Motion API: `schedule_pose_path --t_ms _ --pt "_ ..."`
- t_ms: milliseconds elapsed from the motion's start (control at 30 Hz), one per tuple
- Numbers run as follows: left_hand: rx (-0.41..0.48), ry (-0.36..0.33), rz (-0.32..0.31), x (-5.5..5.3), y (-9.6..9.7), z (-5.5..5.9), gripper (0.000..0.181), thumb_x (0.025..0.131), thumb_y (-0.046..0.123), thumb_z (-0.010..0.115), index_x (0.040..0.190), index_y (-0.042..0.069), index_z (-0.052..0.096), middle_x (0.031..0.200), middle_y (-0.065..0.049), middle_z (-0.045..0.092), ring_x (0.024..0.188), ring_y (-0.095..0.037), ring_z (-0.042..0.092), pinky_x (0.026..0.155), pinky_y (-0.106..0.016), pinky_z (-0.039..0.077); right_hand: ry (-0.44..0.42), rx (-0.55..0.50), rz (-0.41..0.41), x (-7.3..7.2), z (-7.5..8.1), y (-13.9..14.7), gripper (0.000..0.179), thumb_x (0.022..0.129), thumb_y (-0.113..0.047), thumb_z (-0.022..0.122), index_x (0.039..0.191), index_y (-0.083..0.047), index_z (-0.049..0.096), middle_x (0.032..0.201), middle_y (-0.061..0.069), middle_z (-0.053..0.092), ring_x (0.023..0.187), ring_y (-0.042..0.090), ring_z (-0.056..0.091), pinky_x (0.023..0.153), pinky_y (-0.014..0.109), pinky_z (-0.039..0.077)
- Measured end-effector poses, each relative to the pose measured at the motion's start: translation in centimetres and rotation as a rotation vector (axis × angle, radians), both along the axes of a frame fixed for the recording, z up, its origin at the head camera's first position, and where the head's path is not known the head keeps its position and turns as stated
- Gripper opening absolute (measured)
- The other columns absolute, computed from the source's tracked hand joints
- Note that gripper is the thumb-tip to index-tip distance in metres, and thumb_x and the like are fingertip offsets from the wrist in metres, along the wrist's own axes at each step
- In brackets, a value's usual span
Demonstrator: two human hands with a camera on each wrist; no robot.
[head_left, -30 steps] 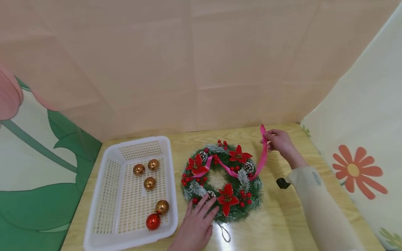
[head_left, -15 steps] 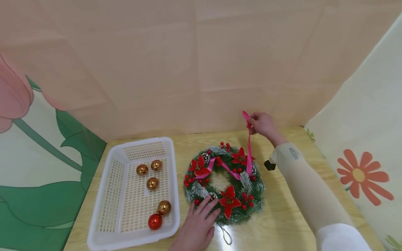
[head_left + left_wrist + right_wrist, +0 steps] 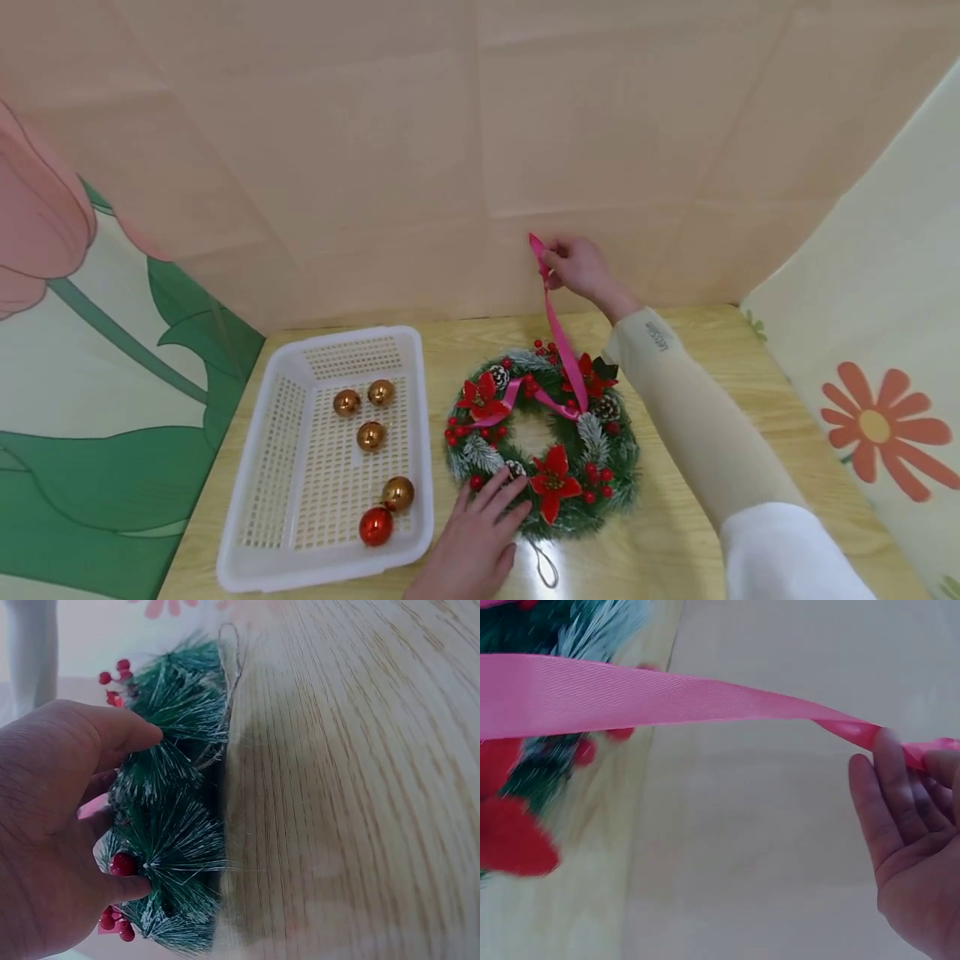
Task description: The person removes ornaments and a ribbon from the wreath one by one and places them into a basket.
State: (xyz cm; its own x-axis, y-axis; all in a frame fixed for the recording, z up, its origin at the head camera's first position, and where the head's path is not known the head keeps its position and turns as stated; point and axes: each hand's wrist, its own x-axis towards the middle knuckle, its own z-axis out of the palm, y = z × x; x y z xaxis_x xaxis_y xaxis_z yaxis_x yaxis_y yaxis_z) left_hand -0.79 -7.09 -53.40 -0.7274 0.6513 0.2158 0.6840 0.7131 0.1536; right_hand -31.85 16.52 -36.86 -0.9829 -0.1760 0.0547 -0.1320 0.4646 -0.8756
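Note:
A green Christmas wreath [image 3: 618,467] with frosted tips, red poinsettias, berries and pinecones lies flat on the table. My left hand [image 3: 480,533] rests on its lower left side, fingers spread over the greenery; the left wrist view shows thumb and fingers [image 3: 124,735] against the needles. Up behind the wreath, my right hand [image 3: 577,267] pinches the free end of a pink ribbon [image 3: 564,346] between thumb and fingers. The ribbon runs down from there to the wreath's right side and weaves across its upper part. In the right wrist view the ribbon [image 3: 667,697] stretches out, twisted near the fingertips.
Left of the wreath stands a white plastic basket [image 3: 426,467] holding several copper-gold baubles [image 3: 371,436] and one red bauble [image 3: 376,527]. A thin cord loop [image 3: 546,568] sticks out at the wreath's front. A beige backdrop [image 3: 360,208] closes off the table's far edge.
My right hand has moved left and upward with the ribbon end, drawing the ribbon from the wreath's right side to over its back. My left hand keeps its place on the wreath.

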Motion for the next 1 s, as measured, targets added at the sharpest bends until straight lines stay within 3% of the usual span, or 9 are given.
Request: schedule_pose_path --t_ms 300,500,600,733,867,1000 --pt "-0.01 -0.004 0.004 0.0 -0.4 0.2 0.054 0.09 0.031 0.075 0.141 0.022 0.062 0.163 0.002 0.036 0.153 -0.025 0.025 0.106 -0.065 0.041 0.191 -0.162 0.024 0.6 4.4 -5.5 0.018 0.107 -0.014 0.055 0.111 0.002 0.062 0.087 0.015 0.065 0.059 0.018 0.065 0.064 0.031 0.061" --pt "-0.018 -0.029 0.013 -0.1 -0.6 0.2 0.054 0.091 0.033 0.074 0.143 0.022 0.061 0.164 0.002 0.034 0.154 -0.024 0.021 0.108 -0.065 0.038 0.277 -0.101 0.003 1.0 5.5 -6.9 0.018 0.106 -0.017 0.057 0.105 -0.001 0.065 0.083 0.012 0.066 0.062 0.02 0.061 0.059 0.028 0.055" --pt "-0.014 -0.03 0.016 -0.2 -0.6 0.2 0.054 0.091 0.033 0.074 0.143 0.022 0.061 0.165 0.002 0.034 0.154 -0.024 0.021 0.108 -0.065 0.038 0.284 0.072 0.05 0.9 4.4 -6.4 0.018 0.105 -0.019 0.058 0.103 -0.003 0.068 0.08 0.009 0.066 0.063 0.02 0.056 0.056 0.028 0.047" --pt "-0.009 -0.018 0.015 -0.1 -0.6 0.1 0.054 0.09 0.033 0.075 0.141 0.022 0.062 0.164 0.002 0.035 0.154 -0.025 0.022 0.107 -0.066 0.039 0.283 0.331 0.184 1.4 1.2 -5.2 0.02 0.104 -0.018 0.059 0.1 -0.004 0.072 0.076 0.006 0.064 0.063 0.02 0.051 0.06 0.033 0.043" --pt "-0.004 -0.02 0.012 -0.1 -0.3 0.1 0.054 0.09 0.033 0.075 0.141 0.022 0.062 0.164 0.002 0.034 0.154 -0.025 0.022 0.107 -0.066 0.039 0.274 0.516 0.315 3.0 -2.0 -3.6 0.02 0.104 -0.02 0.059 0.101 -0.007 0.074 0.077 0.002 0.065 0.062 0.018 0.052 0.063 0.036 0.045" --pt "0.0 -0.029 0.018 -0.2 -0.2 0.1 0.055 0.089 0.032 0.076 0.142 0.021 0.061 0.164 0.001 0.034 0.154 -0.025 0.021 0.106 -0.066 0.039 0.337 0.636 0.403 4.7 -4.7 -2.6 0.017 0.103 -0.02 0.061 0.099 -0.01 0.074 0.075 -0.004 0.065 0.058 0.013 0.052 0.064 0.035 0.047"
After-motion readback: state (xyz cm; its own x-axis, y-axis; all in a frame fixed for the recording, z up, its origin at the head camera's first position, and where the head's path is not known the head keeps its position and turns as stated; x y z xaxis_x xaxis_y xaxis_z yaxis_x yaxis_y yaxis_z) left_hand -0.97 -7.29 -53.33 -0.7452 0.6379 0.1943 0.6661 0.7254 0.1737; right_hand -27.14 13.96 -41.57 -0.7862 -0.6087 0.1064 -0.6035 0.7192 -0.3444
